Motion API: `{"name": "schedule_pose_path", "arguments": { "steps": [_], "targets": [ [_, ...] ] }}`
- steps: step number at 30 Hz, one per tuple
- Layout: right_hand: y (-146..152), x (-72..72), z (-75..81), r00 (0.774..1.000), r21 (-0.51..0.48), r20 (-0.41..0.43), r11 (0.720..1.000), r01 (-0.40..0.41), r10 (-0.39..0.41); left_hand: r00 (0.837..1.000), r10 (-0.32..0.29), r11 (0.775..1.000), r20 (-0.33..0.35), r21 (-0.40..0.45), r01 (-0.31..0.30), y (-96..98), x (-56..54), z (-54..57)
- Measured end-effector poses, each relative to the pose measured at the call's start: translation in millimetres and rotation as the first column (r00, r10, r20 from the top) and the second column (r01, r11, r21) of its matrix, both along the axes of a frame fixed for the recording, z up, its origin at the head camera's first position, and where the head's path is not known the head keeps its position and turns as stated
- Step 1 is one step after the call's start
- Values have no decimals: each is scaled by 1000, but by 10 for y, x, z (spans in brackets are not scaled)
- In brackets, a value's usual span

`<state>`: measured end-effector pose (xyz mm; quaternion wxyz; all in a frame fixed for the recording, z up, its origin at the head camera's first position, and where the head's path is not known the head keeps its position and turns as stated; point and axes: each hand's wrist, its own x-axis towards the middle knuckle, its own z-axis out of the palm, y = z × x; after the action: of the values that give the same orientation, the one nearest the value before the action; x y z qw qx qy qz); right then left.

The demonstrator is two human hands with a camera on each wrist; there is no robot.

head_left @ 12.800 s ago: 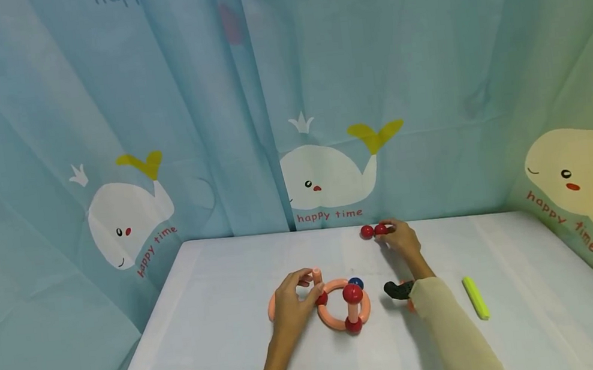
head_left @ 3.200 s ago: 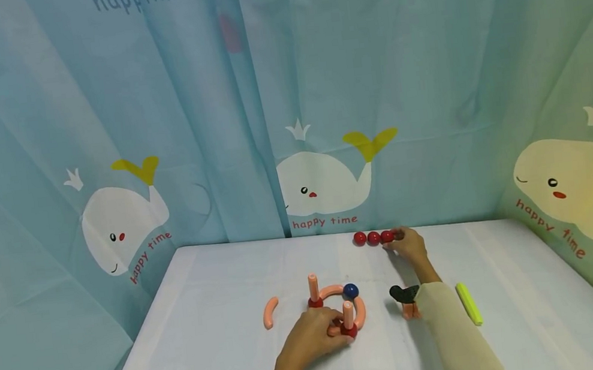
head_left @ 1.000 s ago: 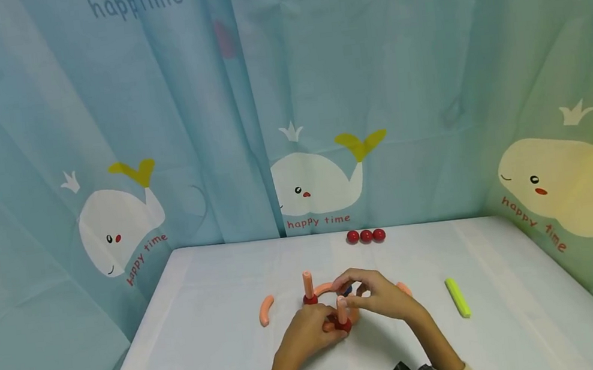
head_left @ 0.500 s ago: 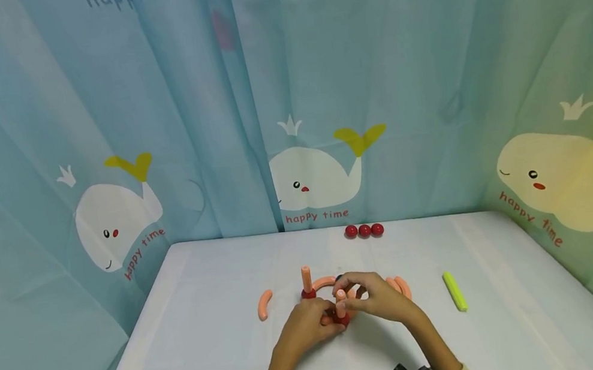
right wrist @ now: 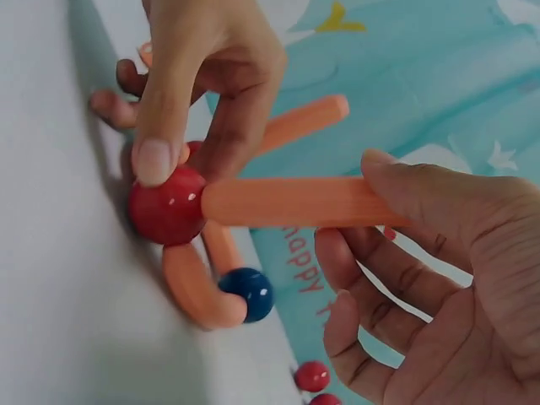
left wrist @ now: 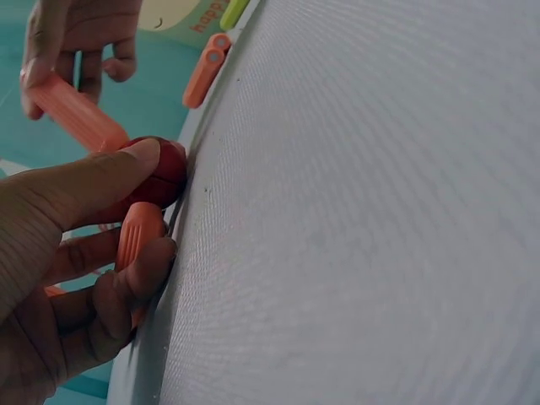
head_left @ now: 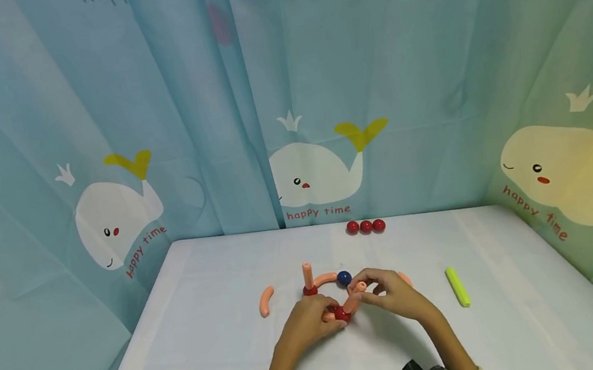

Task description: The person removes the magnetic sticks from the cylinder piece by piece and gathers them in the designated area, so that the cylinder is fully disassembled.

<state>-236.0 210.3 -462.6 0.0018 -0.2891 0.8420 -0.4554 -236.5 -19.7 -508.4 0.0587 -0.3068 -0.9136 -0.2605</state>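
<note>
In the head view my left hand (head_left: 305, 321) pinches a red ball (head_left: 341, 315) of a small ring-shaped toy on the table. My right hand (head_left: 394, 292) pinches the free end of a straight orange stick (right wrist: 287, 201), which leans right and meets that ball at its other end. Curved orange pieces (right wrist: 198, 291) join the red ball and a blue ball (head_left: 344, 278) into the ring. At the ring's far left, another orange stick (head_left: 308, 275) stands upright on a second red ball (head_left: 310, 291). My fingers hide part of the ring.
Three red balls (head_left: 366, 227) sit in a row at the table's back edge. A loose curved orange piece (head_left: 266, 301) lies left, more orange pieces (left wrist: 207, 72) lie behind my right hand, and a yellow-green bar (head_left: 457, 287) lies farther right. A whale-print curtain (head_left: 399, 77) hangs behind.
The front stick's top ball has come off, and the back row has grown to three. My right hand has come from there to the front stick, now tilted right from upright.
</note>
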Motion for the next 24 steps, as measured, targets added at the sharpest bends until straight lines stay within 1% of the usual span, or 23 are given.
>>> {"name": "schedule_pose_path", "arguments": {
  "steps": [3, 6, 8, 10, 17, 24],
  "targets": [
    [1, -1, -67, 1000, -12, 11, 1000, -11, 11, 1000, 13, 1000, 0, -7, -13, 2, 8, -2],
    [-45, -5, -130, 999, -19, 27, 1000, -18, 18, 999, 26, 1000, 18, -12, -26, 3, 13, -2],
    [-85, -9, -160, 999, -14, 31, 1000, -14, 14, 999, 37, 999, 33, -10, -36, 2, 16, 6],
    [-123, -5, -178, 1000, -6, 27, 1000, -7, 7, 999, 42, 999, 34, -10, -41, 2, 17, 10],
    [-174, 4, -188, 1000, 50, -13, 999, 7, -6, 998, 60, 998, 16, -33, -59, 5, -3, 3],
    [-153, 20, -186, 1000, 77, -1, 997, 22, -22, 998, 55, 998, 15, -38, -55, 26, 15, -12]
  ]
}}
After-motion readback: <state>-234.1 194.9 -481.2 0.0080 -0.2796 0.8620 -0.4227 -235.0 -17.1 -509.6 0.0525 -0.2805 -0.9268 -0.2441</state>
